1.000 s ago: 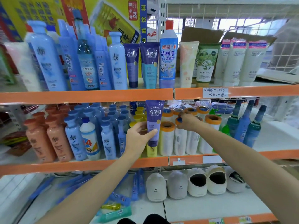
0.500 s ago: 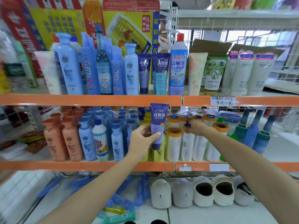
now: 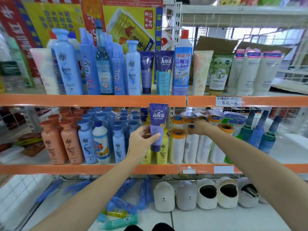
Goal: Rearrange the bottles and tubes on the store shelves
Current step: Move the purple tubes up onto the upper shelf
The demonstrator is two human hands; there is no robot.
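Observation:
My left hand [image 3: 141, 140] grips a purple tube [image 3: 158, 119] upright by its lower half, in front of the middle shelf. The tube's crimped top reaches the orange edge of the upper shelf [image 3: 91, 100]. Two matching purple tubes [image 3: 147, 70] stand on that upper shelf, beside a tall blue cleaner bottle [image 3: 182, 67]. Yellow bottles [image 3: 162, 152] stand just behind the held tube. My right hand [image 3: 199, 127] reaches into the middle shelf, fingers curled over the top of an orange-capped white roll [image 3: 202, 147].
Blue and orange shampoo bottles [image 3: 86, 142] crowd the middle shelf's left. Green and blue spray bottles [image 3: 260, 132] stand at its right. White and green tubes [image 3: 218, 70] line the upper shelf's right. Slippers [image 3: 188, 195] and scattered blue tubes [image 3: 125, 204] lie on the bottom shelf.
The purple tube has risen a little in my left hand, so its top now overlaps the upper shelf's edge. My right hand has stayed on the white rolls.

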